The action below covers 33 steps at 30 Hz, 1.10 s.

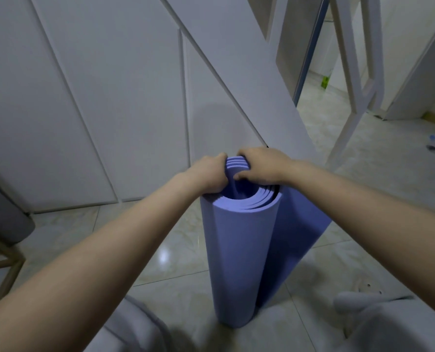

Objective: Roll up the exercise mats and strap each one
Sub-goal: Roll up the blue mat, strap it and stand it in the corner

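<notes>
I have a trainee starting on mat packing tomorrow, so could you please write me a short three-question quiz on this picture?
1. True or false: the purple mat lies flat on the tiled floor.
2. How many hands grip the top end of the roll? A) none B) one C) two
3. In a word or two: is a strap visible around the roll?

Key:
1. False. It stands on end, loosely rolled.
2. C. The left hand and the right hand both grip the top edge.
3. No, none is visible.
</notes>
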Each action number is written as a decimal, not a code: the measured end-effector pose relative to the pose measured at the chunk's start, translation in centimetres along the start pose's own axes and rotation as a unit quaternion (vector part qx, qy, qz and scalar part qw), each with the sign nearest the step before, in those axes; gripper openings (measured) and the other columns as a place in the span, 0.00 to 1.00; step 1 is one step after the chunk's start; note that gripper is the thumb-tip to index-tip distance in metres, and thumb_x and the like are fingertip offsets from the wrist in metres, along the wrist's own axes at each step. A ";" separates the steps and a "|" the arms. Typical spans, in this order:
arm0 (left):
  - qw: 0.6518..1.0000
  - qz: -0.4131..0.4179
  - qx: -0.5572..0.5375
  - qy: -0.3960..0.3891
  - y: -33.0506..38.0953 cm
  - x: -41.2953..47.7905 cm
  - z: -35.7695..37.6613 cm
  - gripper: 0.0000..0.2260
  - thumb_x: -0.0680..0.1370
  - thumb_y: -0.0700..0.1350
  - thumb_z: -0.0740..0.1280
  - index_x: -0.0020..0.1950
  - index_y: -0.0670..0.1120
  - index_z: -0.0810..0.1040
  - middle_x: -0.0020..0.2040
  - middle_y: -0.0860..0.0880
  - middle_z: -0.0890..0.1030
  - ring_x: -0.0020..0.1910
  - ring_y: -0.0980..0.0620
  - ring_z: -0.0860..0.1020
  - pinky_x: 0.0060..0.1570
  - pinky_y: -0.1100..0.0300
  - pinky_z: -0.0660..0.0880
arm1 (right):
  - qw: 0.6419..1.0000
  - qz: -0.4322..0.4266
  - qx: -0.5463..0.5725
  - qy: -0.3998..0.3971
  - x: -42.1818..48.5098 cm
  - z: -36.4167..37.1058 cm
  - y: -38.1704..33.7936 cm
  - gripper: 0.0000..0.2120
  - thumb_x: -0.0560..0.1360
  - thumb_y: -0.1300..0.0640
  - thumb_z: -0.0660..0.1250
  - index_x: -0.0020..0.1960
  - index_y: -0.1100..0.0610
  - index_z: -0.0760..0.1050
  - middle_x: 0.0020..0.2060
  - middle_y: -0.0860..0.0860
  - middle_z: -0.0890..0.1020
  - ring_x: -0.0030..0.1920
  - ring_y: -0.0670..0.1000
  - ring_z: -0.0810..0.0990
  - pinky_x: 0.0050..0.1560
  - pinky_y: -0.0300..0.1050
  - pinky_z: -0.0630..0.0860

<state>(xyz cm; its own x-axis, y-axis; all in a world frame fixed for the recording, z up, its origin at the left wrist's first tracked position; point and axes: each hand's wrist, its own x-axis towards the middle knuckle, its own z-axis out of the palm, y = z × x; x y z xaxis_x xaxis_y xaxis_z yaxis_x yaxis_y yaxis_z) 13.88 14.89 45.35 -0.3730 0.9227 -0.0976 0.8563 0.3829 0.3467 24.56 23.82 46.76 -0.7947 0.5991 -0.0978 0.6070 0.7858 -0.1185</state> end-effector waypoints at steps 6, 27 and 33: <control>0.999 -0.012 0.036 0.024 1.1 0.3 0.4 0.14 0.78 0.39 0.59 0.63 0.39 0.67 0.61 0.37 0.74 0.59 0.37 0.73 0.48 0.53 0.68 | 0.988 0.123 -0.006 -0.097 -0.7 -1.3 2.2 0.22 0.71 0.34 0.66 0.36 0.54 0.69 0.38 0.52 0.77 0.44 0.56 0.78 0.45 0.48 0.74; 0.996 -0.059 -0.016 0.060 -0.8 0.5 0.6 0.17 0.78 0.41 0.64 0.64 0.37 0.65 0.63 0.36 0.73 0.61 0.37 0.73 0.52 0.51 0.69 | 0.994 0.098 0.009 -0.054 -1.5 -0.9 -1.6 0.29 0.72 0.47 0.71 0.65 0.60 0.67 0.58 0.57 0.77 0.56 0.58 0.77 0.46 0.46 0.72; 0.997 -0.043 0.022 0.063 0.2 0.4 0.6 0.15 0.78 0.40 0.60 0.65 0.39 0.66 0.62 0.36 0.74 0.59 0.37 0.74 0.46 0.54 0.66 | 0.987 0.144 0.045 -0.048 -2.7 -1.1 -1.1 0.11 0.75 0.57 0.65 0.54 0.63 0.71 0.47 0.60 0.79 0.36 0.61 0.83 0.29 0.46 0.78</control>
<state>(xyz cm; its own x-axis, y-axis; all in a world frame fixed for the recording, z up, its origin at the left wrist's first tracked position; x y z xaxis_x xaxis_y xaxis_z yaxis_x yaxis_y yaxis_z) 14.12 15.33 44.85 -0.4850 0.8745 -0.0057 0.8331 0.4640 0.3012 26.04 21.46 48.20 -0.5871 0.7750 -0.2339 0.8095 0.5653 -0.1588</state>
